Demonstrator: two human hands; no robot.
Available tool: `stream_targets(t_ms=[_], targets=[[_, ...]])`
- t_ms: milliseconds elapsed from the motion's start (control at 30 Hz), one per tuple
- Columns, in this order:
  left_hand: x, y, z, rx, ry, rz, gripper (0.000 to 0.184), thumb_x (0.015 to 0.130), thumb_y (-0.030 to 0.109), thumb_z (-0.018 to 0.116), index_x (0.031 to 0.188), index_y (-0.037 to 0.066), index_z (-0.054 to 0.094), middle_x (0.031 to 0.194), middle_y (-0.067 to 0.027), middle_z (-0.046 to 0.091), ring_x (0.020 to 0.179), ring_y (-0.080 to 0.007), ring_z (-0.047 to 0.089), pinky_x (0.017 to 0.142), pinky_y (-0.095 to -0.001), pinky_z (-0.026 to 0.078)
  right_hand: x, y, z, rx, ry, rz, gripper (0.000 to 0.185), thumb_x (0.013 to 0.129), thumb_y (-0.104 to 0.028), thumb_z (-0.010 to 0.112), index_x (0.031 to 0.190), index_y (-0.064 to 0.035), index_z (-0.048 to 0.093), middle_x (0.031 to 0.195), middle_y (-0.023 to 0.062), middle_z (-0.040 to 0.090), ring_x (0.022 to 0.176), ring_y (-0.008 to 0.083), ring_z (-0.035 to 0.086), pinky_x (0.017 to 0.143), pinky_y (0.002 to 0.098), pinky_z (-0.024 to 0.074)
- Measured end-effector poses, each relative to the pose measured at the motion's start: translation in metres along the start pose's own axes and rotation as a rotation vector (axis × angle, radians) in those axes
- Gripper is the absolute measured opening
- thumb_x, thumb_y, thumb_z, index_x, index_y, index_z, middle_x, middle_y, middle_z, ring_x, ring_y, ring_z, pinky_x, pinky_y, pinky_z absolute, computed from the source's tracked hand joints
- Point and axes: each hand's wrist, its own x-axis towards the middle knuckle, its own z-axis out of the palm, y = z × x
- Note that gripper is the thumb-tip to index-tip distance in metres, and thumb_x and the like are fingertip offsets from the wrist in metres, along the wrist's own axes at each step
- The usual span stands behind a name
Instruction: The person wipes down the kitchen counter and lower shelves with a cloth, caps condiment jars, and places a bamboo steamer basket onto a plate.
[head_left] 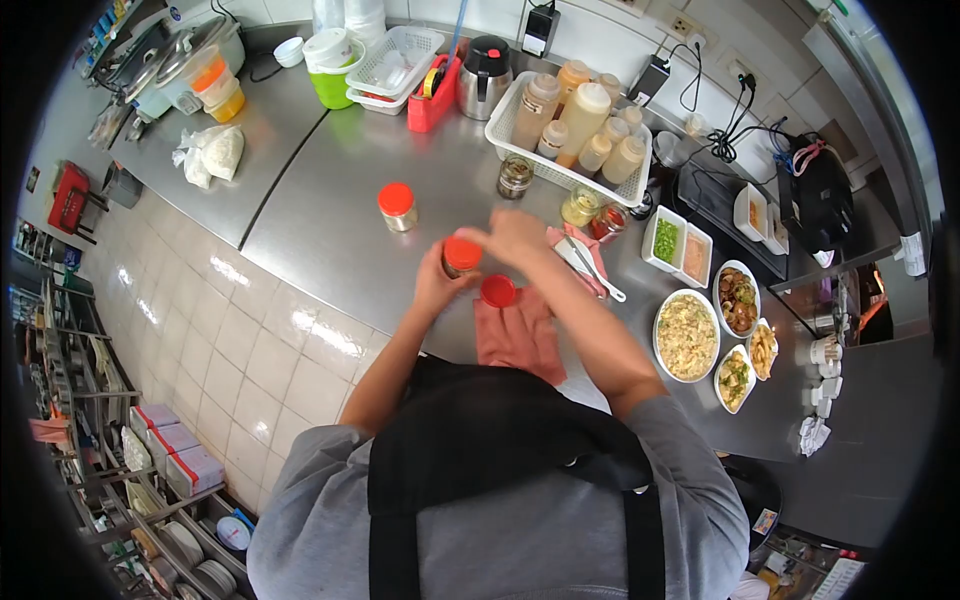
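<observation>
Steel counter (325, 220) | hands (437, 280) at red-lidded jar (462, 256) | pink cloth (515, 338) by near edge

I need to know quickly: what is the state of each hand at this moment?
Left hand: closed around a jar.
Right hand: a fingertip at the jar's red lid; open or closed cannot be told.

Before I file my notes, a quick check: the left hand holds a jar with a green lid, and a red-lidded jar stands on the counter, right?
Not green: the head view shows the left hand holding a jar with a red lid. The rest is right.
</observation>
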Motion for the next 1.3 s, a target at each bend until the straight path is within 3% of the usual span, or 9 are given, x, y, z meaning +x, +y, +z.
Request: stream_targets(t_ms=[100, 233, 567, 767, 967, 1033, 1200, 1267, 1300], targets=[[-0.005, -0.001, -0.022, 0.288, 0.34, 0.117, 0.074, 0.061, 0.02, 0.088, 0.125, 0.004, 0.053, 0.115, -0.0172, 0.053, 0.108, -0.0356, 0.053, 0.093, -0.0428, 0.045, 0.012, 0.059, -0.027, -0.014, 0.176, 0.254, 0.075, 0.078, -0.064, 0.065, 0.115, 0.0012, 0.056, 0.101, 0.0237, 0.067, 0.097, 0.0375, 0.066, 0.082, 0.0468, 0.0521], [0.006, -0.004, -0.049, 0.317, 0.465, -0.03, 0.079, 0.063, 0.019, 0.088, 0.13, 0.005, 0.048, 0.112, -0.0158, 0.05, 0.109, -0.0349, 0.05, 0.094, -0.0423, 0.044, 0.024, 0.13, -0.016, -0.245, 0.278, 0.476, 0.064, 0.076, -0.046, 0.075, 0.116, -0.0034, 0.049, 0.12, 0.0205, 0.055, 0.115, 0.0358, 0.052, 0.088, 0.044, 0.0511], [0.043, -0.016, -0.071, 0.346, 0.506, -0.034, 0.104, 0.067, 0.021, 0.087, 0.148, 0.003, 0.025, 0.139, -0.0207, 0.041, 0.128, -0.0358, 0.042, 0.104, -0.0425, 0.038, 0.038, 0.133, 0.0, -0.218, 0.378, 0.581, 0.055, 0.08, -0.045, 0.07, 0.11, -0.0043, 0.047, 0.112, 0.0202, 0.057, 0.11, 0.035, 0.053, 0.085, 0.0439, 0.0496], [0.004, 0.009, -0.059, 0.358, 0.634, 0.091, 0.089, 0.077, 0.011, 0.077, 0.148, 0.002, 0.024, 0.145, -0.0233, 0.032, 0.132, -0.039, 0.035, 0.105, -0.044, 0.036, 0.035, 0.13, 0.017, -0.276, 0.555, 0.533, 0.052, 0.08, -0.043, 0.069, 0.108, -0.0038, 0.05, 0.108, 0.0156, 0.06, 0.108, 0.0318, 0.053, 0.087, 0.0424, 0.0483], [-0.027, 0.018, -0.039, 0.257, 0.37, 0.137, 0.075, 0.078, 0.006, 0.071, 0.143, 0.001, 0.033, 0.139, -0.0228, 0.04, 0.13, -0.0398, 0.039, 0.109, -0.0446, 0.033, 0.021, 0.102, 0.013, -0.139, 0.548, 0.345, 0.051, 0.075, -0.037, 0.074, 0.108, -0.0048, 0.051, 0.109, 0.014, 0.06, 0.107, 0.0321, 0.053, 0.086, 0.044, 0.0476], [-0.021, 0.021, -0.033, 0.258, 0.282, 0.184, 0.077, 0.076, 0.008, 0.073, 0.142, 0.001, 0.033, 0.139, -0.0224, 0.041, 0.129, -0.0391, 0.041, 0.108, -0.0445, 0.034, 0.013, 0.08, 0.02, -0.087, 0.534, 0.117, 0.053, 0.073, -0.034, 0.076, 0.11, -0.0047, 0.05, 0.11, 0.0143, 0.061, 0.106, 0.0318, 0.054, 0.085, 0.0448, 0.0478], [-0.003, 0.01, -0.006, 0.254, 0.146, 0.222, 0.088, 0.069, 0.017, 0.082, 0.142, 0.003, 0.036, 0.14, -0.0207, 0.044, 0.127, -0.0375, 0.044, 0.106, -0.0442, 0.037, -0.02, 0.021, 0.046, 0.048, 0.421, -0.074, 0.062, 0.073, -0.045, 0.077, 0.114, -0.0066, 0.051, 0.107, 0.0162, 0.061, 0.105, 0.0351, 0.055, 0.088, 0.0486, 0.0463], [-0.002, 0.002, -0.002, 0.178, 0.09, 0.087, 0.095, 0.063, 0.022, 0.087, 0.141, 0.003, 0.037, 0.135, -0.0201, 0.049, 0.126, -0.0368, 0.045, 0.105, -0.0431, 0.038, -0.04, 0.008, 0.052, 0.021, 0.028, 0.036, 0.071, 0.068, -0.044, 0.081, 0.117, -0.004, 0.048, 0.111, 0.0188, 0.057, 0.103, 0.0367, 0.058, 0.086, 0.0466, 0.0496], [-0.003, 0.0, -0.003, 0.178, 0.09, 0.087, 0.095, 0.063, 0.022, 0.087, 0.141, 0.003, 0.037, 0.135, -0.0201, 0.049, 0.126, -0.0368, 0.045, 0.105, -0.0431, 0.038, -0.05, 0.009, 0.061, 0.021, 0.029, 0.036, 0.071, 0.068, -0.044, 0.081, 0.117, -0.004, 0.048, 0.111, 0.0188, 0.057, 0.103, 0.0367, 0.058, 0.086, 0.0466, 0.0496]])
